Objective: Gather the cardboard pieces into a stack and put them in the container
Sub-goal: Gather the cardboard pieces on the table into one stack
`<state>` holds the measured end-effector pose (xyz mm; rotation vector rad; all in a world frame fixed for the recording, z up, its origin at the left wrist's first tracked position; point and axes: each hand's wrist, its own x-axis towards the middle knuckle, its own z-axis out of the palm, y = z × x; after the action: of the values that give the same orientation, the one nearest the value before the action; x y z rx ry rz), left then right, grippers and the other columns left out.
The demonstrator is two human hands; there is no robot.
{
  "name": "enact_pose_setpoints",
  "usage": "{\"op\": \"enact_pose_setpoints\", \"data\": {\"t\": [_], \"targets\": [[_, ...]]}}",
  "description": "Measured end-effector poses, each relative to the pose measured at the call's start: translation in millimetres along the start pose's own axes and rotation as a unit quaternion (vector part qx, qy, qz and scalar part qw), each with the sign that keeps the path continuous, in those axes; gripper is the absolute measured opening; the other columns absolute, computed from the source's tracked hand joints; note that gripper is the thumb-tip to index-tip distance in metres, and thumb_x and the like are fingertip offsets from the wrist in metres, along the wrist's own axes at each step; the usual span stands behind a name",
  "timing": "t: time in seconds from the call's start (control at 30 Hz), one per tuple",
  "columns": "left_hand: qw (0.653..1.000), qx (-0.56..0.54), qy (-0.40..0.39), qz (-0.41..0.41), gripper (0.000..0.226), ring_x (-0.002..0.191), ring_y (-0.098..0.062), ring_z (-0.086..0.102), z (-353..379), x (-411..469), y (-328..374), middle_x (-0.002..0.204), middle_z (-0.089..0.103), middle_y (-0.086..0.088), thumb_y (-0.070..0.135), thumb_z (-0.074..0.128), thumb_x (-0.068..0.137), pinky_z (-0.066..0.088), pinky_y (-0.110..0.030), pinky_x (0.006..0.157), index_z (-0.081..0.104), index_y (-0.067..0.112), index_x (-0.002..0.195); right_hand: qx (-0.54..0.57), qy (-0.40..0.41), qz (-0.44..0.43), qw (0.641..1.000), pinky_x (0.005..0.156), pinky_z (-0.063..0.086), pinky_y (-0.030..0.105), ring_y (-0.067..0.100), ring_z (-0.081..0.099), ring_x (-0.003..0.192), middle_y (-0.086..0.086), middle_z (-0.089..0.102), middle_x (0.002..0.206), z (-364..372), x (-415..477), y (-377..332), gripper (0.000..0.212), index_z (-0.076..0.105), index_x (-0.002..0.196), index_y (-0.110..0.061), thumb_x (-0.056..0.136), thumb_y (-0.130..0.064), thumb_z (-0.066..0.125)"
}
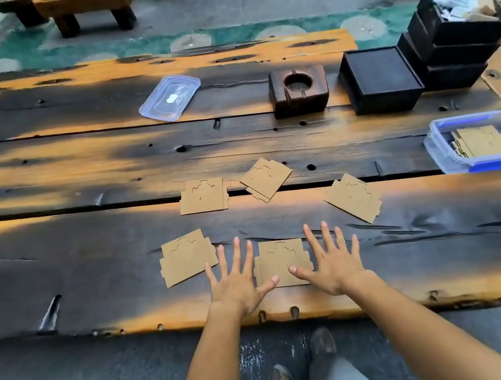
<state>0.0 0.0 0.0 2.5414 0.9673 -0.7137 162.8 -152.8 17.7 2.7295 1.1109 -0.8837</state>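
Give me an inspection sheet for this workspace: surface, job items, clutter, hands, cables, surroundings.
Surface: dark plank table with gaps, holes and orange patches.
Job's things: five loose cardboard pieces; nearest piece between the hands, others at left, back left, back middle and right. Container at far right, open, cardboard already inside. Lid lies apart at the back.
Clutter: wooden block with round hollow, black box, stacked black trays holding white scraps.
Hands: left hand and right hand open, fingers spread, thumbs on nearest piece.
Cables: nothing seen.
Surroundings: wooden benches, green mat, concrete floor.
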Motion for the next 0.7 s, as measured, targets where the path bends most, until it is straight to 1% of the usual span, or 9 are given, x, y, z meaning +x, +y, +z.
{"op": "enact_pose_setpoints", "data": {"t": [0.13, 0.27, 0.43, 0.6, 0.7], "targets": [[1.000, 0.010, -0.010, 0.001, 0.105, 0.147, -0.033, -0.038, 10.4, 14.3, -2.3, 0.157, -0.046, 0.005, 0.092, 0.019, 0.083, -0.011, -0.067, 0.120, -0.034, 0.035, 0.153, -0.017, -0.009, -0.006, 1.000, 0.119, -0.011, 0.064, 0.036, -0.018, 0.153, 0.009, -0.026, 0.165, 8.7, 12.5, 0.3, 0.102, -0.027, 0.154, -0.039, 0.080, -0.092, 0.020], [0.999, 0.022, -0.026, 0.000, 0.110, 0.147, -0.034, -0.038, 18.1, 25.2, -2.0, 0.157, -0.047, 0.004, 0.089, 0.031, 0.084, -0.009, -0.067, 0.120, -0.035, 0.034, 0.152, -0.020, -0.033, -0.020, 0.999, 0.119, -0.010, 0.064, 0.035, -0.019, 0.153, 0.008, -0.027, 0.165, 17.5, 27.5, 2.0, 0.102, -0.028, 0.153, -0.038, 0.081, -0.090, 0.023], [0.999, 0.009, -0.039, -0.005, 0.116, 0.146, -0.034, -0.041, 25.4, 39.7, 4.4, 0.156, -0.048, 0.005, 0.084, 0.045, 0.084, -0.010, -0.068, 0.120, -0.035, 0.035, 0.153, -0.014, -0.070, -0.036, 0.997, 0.120, -0.011, 0.063, 0.034, -0.021, 0.153, 0.008, -0.027, 0.165, 29.2, 46.3, 5.6, 0.104, -0.028, 0.153, -0.038, 0.082, -0.090, 0.027], [0.998, 0.008, -0.056, -0.003, 0.118, 0.148, -0.034, -0.038, 30.1, 53.8, 13.9, 0.160, -0.044, 0.005, 0.080, 0.050, 0.084, -0.013, -0.066, 0.120, -0.033, 0.033, 0.154, -0.020, -0.096, -0.047, 0.994, 0.121, -0.010, 0.060, 0.033, -0.020, 0.153, 0.009, -0.027, 0.165, 44.2, 61.8, 12.2, 0.109, -0.027, 0.154, -0.035, 0.080, -0.090, 0.030], [0.997, 0.008, -0.071, -0.006, 0.119, 0.149, -0.035, -0.035, 35.9, 59.3, 19.2, 0.161, -0.042, 0.003, 0.077, 0.053, 0.085, -0.011, -0.066, 0.120, -0.031, 0.032, 0.155, -0.030, -0.104, -0.059, 0.992, 0.122, -0.008, 0.058, 0.032, -0.018, 0.154, 0.009, -0.026, 0.166, 51.7, 66.6, 15.2, 0.111, -0.026, 0.155, -0.033, 0.081, -0.088, 0.036]]}}
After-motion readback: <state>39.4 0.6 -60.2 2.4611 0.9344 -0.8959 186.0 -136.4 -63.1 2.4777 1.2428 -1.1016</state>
